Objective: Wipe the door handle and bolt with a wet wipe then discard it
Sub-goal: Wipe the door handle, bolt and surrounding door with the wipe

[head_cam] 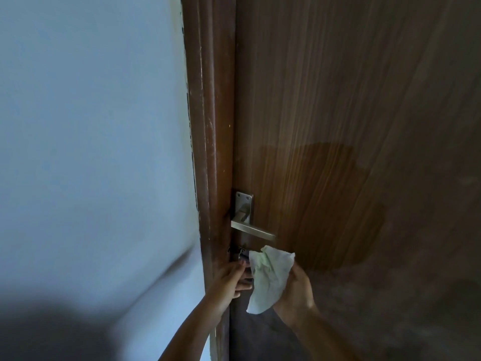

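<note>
Two hands meet at a door's bolt, low in the frame's centre.
Right of the pale wall and brown door frame, the left hand reaches its fingertips to the bolt, grip unclear. The door handle sits just above. Further right, the right hand clutches the crumpled wet wipe beside the bolt.

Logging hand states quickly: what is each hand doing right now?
Left hand: at the bolt; whether it grips cannot be told.
Right hand: closed, holding the wet wipe.
</note>
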### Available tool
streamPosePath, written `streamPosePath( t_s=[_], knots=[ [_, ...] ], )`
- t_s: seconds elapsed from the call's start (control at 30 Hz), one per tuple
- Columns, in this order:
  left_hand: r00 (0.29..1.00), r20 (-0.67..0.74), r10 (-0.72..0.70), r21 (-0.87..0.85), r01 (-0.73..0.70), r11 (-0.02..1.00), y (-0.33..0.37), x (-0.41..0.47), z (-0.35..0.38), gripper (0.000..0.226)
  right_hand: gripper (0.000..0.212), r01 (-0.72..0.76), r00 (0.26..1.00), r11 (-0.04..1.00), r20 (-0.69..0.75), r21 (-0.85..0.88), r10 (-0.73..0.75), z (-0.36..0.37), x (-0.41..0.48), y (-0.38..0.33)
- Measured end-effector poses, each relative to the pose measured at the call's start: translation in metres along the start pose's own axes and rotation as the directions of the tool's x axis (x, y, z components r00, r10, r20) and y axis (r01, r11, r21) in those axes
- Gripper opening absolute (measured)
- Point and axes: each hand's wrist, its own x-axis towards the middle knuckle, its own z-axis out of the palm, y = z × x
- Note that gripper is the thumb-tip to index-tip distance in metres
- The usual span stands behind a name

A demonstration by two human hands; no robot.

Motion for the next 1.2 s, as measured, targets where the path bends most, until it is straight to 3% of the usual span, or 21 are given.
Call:
streamPosePath(
  t_s=[0.13,0.27,0.4,0.5,0.63,0.73,0.83,0.97,1.07,1.2],
  knots=[
    [1.000,-0.022,0.012,-0.046,-0.013,0.999,0.005,-0.001,0.004,0.012,0.048,0.014,1.000,0.990,-0.003,-0.139,-0.014,0.006,0.004,0.006],
    [0.996,-0.067,0.056,-0.046,-0.059,0.997,0.004,-0.001,-0.001,0.007,0.024,0.041,0.999,0.933,-0.007,-0.357,-0.047,0.011,0.007,0.009],
    [0.977,-0.203,0.073,0.036,-0.067,0.997,0.004,0.002,-0.009,0.011,0.019,0.033,0.997,0.719,0.073,-0.694,0.025,0.012,0.003,0.003],
    [0.957,-0.282,0.067,0.042,-0.058,0.997,0.004,0.000,-0.015,0.011,0.022,-0.017,0.993,0.684,0.069,-0.729,0.098,0.013,0.004,0.009],
    [0.930,-0.359,0.085,0.109,-0.048,0.993,0.002,-0.005,-0.019,0.005,0.027,0.060,0.998,0.661,0.037,-0.748,-0.049,0.016,0.011,0.019],
    [0.938,-0.343,0.054,0.009,-0.054,0.998,0.004,-0.007,-0.020,0.010,0.039,0.135,0.982,0.592,0.028,-0.794,-0.186,0.021,0.017,0.024],
    [0.969,-0.239,-0.061,-0.286,-0.010,0.958,0.008,-0.009,-0.018,0.007,0.041,0.227,0.956,0.513,0.090,-0.828,-0.279,0.027,0.021,0.026],
    [0.976,-0.180,-0.124,-0.457,0.029,0.889,0.008,-0.004,-0.012,0.023,0.039,0.271,0.956,0.662,0.114,-0.699,-0.271,0.034,0.024,0.025],
    [0.962,-0.251,-0.107,-0.403,-0.004,0.915,0.005,0.003,-0.006,0.007,0.023,0.241,0.952,0.725,0.013,-0.646,-0.305,0.035,0.030,0.026],
    [0.936,-0.346,-0.071,-0.324,-0.048,0.945,0.004,0.020,0.002,0.013,0.019,0.267,0.940,0.762,-0.017,-0.590,-0.342,0.041,0.035,0.025]
  ],
)
